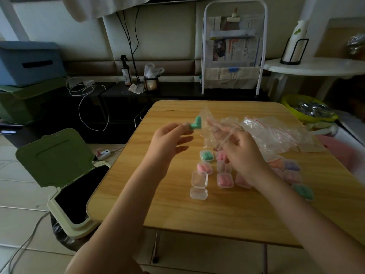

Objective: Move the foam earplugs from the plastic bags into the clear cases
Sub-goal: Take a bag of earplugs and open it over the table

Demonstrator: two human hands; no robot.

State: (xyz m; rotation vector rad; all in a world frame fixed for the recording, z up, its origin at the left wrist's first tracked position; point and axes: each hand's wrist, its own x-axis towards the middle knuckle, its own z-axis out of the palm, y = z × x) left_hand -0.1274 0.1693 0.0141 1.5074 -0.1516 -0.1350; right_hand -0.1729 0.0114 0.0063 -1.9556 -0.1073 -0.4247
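Observation:
My left hand pinches two green foam earplugs at its fingertips, raised above the wooden table. My right hand grips a small crumpled clear plastic bag just right of the earplugs. Below the hands, an open empty clear case lies on the table. Around it stand several shut cases holding pink earplugs and one with green earplugs. More filled cases, lilac and green, lie to the right, partly hidden by my right forearm.
A pile of clear zip bags lies at the table's far right. A green bin with its lid up stands left of the table. A white magazine rack is behind, and a yellow bowl sits off the right edge.

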